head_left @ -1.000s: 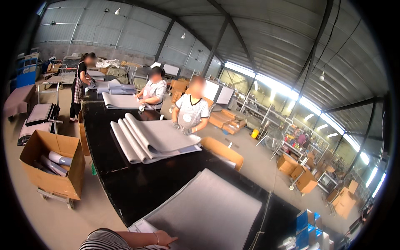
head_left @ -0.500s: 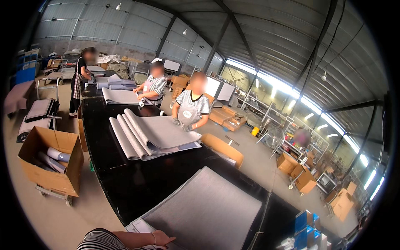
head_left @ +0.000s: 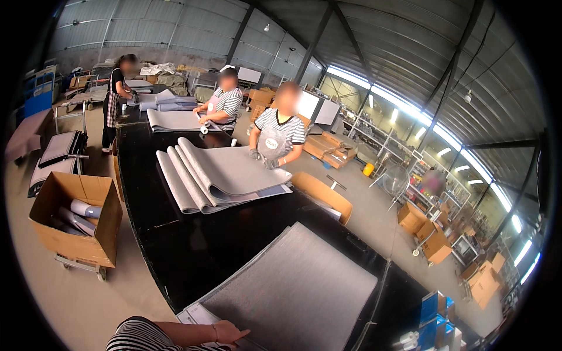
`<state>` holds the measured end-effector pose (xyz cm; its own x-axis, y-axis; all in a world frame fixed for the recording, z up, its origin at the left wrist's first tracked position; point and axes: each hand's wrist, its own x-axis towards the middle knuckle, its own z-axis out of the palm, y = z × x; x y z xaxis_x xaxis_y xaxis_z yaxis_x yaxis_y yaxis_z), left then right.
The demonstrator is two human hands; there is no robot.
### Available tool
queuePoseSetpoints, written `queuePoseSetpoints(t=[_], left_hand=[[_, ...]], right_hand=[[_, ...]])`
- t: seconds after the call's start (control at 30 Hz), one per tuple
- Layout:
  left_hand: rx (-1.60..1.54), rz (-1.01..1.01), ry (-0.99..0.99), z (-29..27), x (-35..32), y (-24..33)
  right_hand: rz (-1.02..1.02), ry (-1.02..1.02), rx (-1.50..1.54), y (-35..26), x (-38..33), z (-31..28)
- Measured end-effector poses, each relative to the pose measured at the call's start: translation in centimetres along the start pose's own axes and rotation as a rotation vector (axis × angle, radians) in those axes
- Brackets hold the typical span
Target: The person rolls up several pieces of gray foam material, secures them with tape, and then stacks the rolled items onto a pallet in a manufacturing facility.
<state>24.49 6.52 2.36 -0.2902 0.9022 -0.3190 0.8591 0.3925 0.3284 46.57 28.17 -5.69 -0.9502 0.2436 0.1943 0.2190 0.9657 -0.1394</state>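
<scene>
Since the earlier frames the view has dipped and swung a little, so the left hand point(head_left: 229, 333) now shows more fully at the lower edge, while the co-workers further along have hardly shifted. That hand, on a striped sleeve, lies flat with fingers spread and loose on the near corner of the grey sheet stack point(head_left: 298, 292), gripping nothing; the right hand is out of view. The stack rests on the long black table point(head_left: 193, 245), its near left corner at the table's edge, with white paper showing under it. Further up the table lies a second pile of grey sheets point(head_left: 219, 172), their edges curled over, and a person in a striped shirt has both hands on its far end. Left of the table an open cardboard box point(head_left: 76, 219) stands on a small wheeled dolly and holds several rolled grey sheets point(head_left: 82, 209). More cardboard boxes point(head_left: 436, 240) stand on the floor to the right, and blue boxes point(head_left: 436, 313) sit near the table's near right end.
</scene>
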Motion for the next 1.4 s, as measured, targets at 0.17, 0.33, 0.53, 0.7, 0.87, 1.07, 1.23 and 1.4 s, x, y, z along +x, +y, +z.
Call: queuePoseSetpoints(t=[0.17, 0.33, 0.53, 0.7, 0.87, 1.07, 1.23, 1.4], left_hand=[[-0.054, -0.006, 0.011, 0.8, 0.4, -0.7], [-0.008, -0.018, -0.034, -0.2, 0.6, -0.2], [-0.152, 0.054, -0.08, 0.3, 0.9, -1.4], [-0.168, 0.099, -0.057, 0.9, 1.0, -2.0], [-0.154, 0.135, -0.01, 0.5, 0.9, -2.1], [-0.279, 0.129, -0.031, 1.7, 1.3, -2.6], [-0.302, 0.121, -0.03, 0.7, 1.0, -2.5], [-0.261, 0.144, 0.012, 0.8, 1.1, -2.7]], right_hand=[[-0.051, -0.024, -0.021, 0.2, 0.8, -0.6], [-0.089, -0.037, -0.025, 0.6, 0.6, -0.5], [-0.12, -0.064, -0.041, 0.9, 0.5, -0.8], [-0.158, -0.1, -0.059, 1.1, -0.1, -0.7], [-0.2, -0.116, -0.104, 1.7, -1.3, -0.2], [-0.146, -0.067, -0.037, 1.1, -1.0, -0.4], [-0.049, -0.128, 0.022, 1.9, -1.6, 1.1], [-0.142, -0.023, 0.001, 1.3, -0.6, -0.4]])
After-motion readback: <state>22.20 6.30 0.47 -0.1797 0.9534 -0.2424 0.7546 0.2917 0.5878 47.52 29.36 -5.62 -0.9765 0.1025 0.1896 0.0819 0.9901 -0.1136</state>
